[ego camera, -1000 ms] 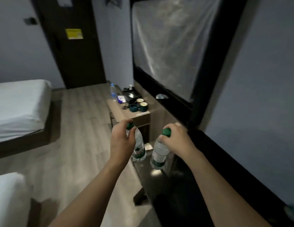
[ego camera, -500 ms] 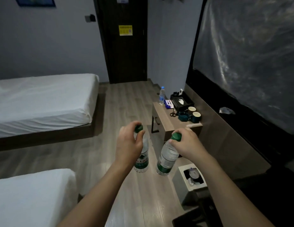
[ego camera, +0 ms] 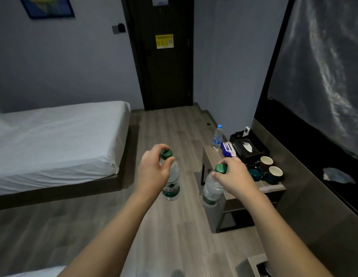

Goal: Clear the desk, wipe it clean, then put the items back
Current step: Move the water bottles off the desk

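Head cam looking down at both arms stretched out over the wood floor (ego camera: 174, 226). Left hand (ego camera: 154, 172) has its fingers and thumb curled round the neck of a water bottle (ego camera: 172, 182), right under the green cap (ego camera: 166, 154), so the bottle hangs upright in the air. Right hand (ego camera: 234, 176) is doing the same with a second bottle (ego camera: 211, 191), pinching it at the neck below its cap (ego camera: 220, 168); that one tilts a bit, bottom swinging left. Neither bottle touches anything but the hand holding it, and the two are close together with a gap between them.

Right bottle is hanging just in front of a small side table (ego camera: 252, 198) against the wall. On it: a blue-capped bottle (ego camera: 217, 137) at the far end, a blue packet (ego camera: 227, 149) next to it, a black tissue box (ego camera: 248, 148), and a cluster of dark mugs (ego camera: 271, 172) near the front.

White bed (ego camera: 54, 140) on the left, dark door (ego camera: 164, 56) with a yellow notice (ego camera: 164, 41) straight ahead, big plastic-covered panel (ego camera: 324, 66) on the right wall.
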`<state>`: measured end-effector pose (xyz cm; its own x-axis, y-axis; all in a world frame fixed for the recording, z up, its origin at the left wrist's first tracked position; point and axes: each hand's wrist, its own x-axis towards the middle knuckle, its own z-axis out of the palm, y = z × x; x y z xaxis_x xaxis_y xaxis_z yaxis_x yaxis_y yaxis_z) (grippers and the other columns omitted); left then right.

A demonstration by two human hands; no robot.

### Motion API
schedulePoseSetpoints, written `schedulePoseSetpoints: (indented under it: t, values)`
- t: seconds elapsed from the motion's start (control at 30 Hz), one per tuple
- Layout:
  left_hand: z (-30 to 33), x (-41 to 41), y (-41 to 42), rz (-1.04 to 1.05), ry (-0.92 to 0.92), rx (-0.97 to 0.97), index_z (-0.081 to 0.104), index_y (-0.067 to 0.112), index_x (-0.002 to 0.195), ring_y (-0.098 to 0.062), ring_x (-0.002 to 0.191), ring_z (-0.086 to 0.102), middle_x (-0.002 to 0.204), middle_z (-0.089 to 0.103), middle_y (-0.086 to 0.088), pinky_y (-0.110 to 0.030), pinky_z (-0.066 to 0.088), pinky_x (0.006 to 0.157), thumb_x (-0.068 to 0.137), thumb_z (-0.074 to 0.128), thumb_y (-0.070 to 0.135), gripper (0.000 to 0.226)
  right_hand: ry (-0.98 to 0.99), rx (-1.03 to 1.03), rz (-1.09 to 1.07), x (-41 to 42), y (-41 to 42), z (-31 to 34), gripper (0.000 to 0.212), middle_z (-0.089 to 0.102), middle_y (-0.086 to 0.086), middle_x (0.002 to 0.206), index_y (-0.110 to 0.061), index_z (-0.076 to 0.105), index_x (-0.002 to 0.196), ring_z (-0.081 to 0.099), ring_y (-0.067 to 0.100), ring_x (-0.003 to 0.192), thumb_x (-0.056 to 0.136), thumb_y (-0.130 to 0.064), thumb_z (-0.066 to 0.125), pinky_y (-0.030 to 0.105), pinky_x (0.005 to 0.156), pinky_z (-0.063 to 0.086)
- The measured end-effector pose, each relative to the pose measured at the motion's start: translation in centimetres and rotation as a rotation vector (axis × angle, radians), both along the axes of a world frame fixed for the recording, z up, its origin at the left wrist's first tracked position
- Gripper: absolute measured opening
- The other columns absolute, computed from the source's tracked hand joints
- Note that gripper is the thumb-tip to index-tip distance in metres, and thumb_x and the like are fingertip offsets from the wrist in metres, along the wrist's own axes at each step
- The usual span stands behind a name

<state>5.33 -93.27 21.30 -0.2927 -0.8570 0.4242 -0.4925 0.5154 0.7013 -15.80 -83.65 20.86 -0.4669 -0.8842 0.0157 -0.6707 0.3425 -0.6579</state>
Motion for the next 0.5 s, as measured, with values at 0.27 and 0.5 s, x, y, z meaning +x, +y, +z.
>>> schedulePoseSetpoints:
  t: [0.27,0.5]
  values:
    - [-4.4,-8.5,-17.0,-0.098,-0.064,0.142,0.054,0.037,0.102,-0.009,0.090,0.058,0.094,0.061,0.010,-0.038,0.053,0.081,0.085,0.071,0.029,0.026,-0.041,0.074,-0.147,-7.5,-14.9,-4.5,0.016,0.051,-0.004,0.094,-0.021,0.062,0.083,0.054,0.011,0.083,0.071,-0.025,0.072,0.028,0.073,0.045]
    - [-5.0,-19.5,-31.7,-0.267,-0.101,0.146,0.060,0.030,0.105,-0.010,0.090,0.057,0.095,0.061,0.007,-0.032,0.050,0.082,0.083,0.071,0.026,0.024,-0.057,0.135,-0.317,-14.6,-25.8,-5.6,0.015,0.051,-0.003,0.091,-0.021,0.060,0.079,0.053,0.010,0.080,0.070,-0.026,0.071,0.026,0.063,0.043]
